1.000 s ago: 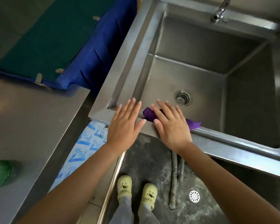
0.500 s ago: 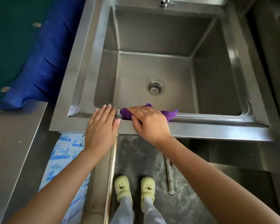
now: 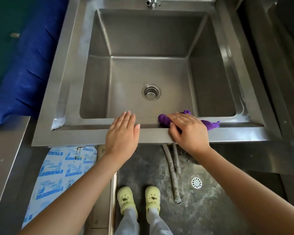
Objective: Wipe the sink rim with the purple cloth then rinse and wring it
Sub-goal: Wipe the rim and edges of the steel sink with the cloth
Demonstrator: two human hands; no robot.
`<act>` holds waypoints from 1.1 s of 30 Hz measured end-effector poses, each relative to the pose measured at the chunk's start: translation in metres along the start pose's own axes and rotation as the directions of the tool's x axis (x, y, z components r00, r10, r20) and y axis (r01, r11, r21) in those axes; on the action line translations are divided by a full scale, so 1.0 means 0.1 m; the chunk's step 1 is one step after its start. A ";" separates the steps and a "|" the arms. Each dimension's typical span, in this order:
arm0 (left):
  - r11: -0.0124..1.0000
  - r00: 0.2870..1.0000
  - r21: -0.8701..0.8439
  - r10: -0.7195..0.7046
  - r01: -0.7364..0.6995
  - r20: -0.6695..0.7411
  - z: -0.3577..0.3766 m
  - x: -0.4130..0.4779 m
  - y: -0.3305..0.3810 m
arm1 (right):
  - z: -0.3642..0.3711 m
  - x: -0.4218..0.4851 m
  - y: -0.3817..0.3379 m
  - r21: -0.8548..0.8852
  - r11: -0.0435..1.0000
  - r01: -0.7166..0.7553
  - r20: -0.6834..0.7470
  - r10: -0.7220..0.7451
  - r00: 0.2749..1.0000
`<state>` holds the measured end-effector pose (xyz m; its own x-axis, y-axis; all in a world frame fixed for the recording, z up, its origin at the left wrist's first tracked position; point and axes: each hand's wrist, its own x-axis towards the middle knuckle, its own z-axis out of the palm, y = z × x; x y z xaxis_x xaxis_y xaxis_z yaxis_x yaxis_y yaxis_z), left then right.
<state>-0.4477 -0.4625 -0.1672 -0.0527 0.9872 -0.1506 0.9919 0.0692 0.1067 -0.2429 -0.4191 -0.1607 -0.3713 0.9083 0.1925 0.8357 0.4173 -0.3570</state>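
Head view, looking down. One stainless-steel sink, square and deep, with one round strainer drain in its floor and one tap at the far edge. Two bare hands rest on the near rim. The left hand lies flat, fingers extended and together, holding nothing. The right hand presses one purple cloth, bunched and crumpled, against the rim's inner step; its fingers curl over the cloth, which protrudes on both sides of the hand. The two hands are apart. Below the rim: two pale yellow clogs, two grey hoses, one white floor drain on stained concrete, one blue-printed sheet. Blue fabric lies left of the sink.
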 end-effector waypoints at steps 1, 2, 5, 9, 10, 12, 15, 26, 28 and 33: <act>1.000 1.000 -0.002 -0.005 0.005 0.008 -0.01 0.01 0.01 | -0.03 -0.02 0.06 -0.008 1.000 -0.008 -0.005 0.008 1.000; 1.000 1.000 -0.005 -0.006 0.006 0.017 -0.02 0.01 0.03 | -0.06 -0.04 0.13 -0.016 1.000 -0.015 -0.009 0.015 1.000; 0.999 0.999 -0.015 0.028 -0.028 0.039 -0.07 0.03 0.13 | -0.18 -0.11 0.36 -0.027 0.999 -0.045 -0.028 0.045 0.999; 0.992 0.990 -0.046 0.119 -0.116 0.071 -0.08 0.08 0.42 | -0.29 -0.18 0.59 -0.045 0.994 -0.101 -0.037 0.100 0.994; 0.990 0.987 -0.042 0.139 -0.136 0.077 -0.08 0.09 0.52 | -0.31 -0.19 0.64 -0.050 0.992 -0.112 -0.040 0.110 0.993; 0.984 0.980 -0.031 0.176 -0.174 0.095 -0.05 0.13 0.72 | -0.35 -0.23 0.74 -0.060 0.990 -0.131 -0.047 0.128 0.991; 0.975 0.968 -0.037 0.222 -0.220 0.114 -0.01 0.21 0.98 | -0.42 -0.28 0.91 -0.080 0.985 -0.151 -0.069 0.146 0.987; 0.948 0.940 -0.061 0.319 -0.314 0.123 0.06 0.36 1.59 | -0.60 -0.42 1.44 -0.128 0.970 -0.206 -0.065 0.199 0.978; 0.948 0.941 -0.051 0.319 -0.315 0.112 0.07 0.35 1.58 | -0.59 -0.42 1.43 -0.120 0.968 -0.218 -0.096 0.208 0.974; 0.948 0.940 -0.018 0.317 -0.317 0.125 0.07 0.34 1.60 | -0.54 -0.48 1.30 -0.147 0.934 -0.326 -0.173 0.300 0.938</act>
<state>-0.2903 -0.4189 -0.1624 0.2791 0.9322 -0.2305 0.9552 -0.2449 0.1662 -0.0951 -0.4097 -0.1673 -0.0275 0.9724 0.2316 0.9609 0.0896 -0.2621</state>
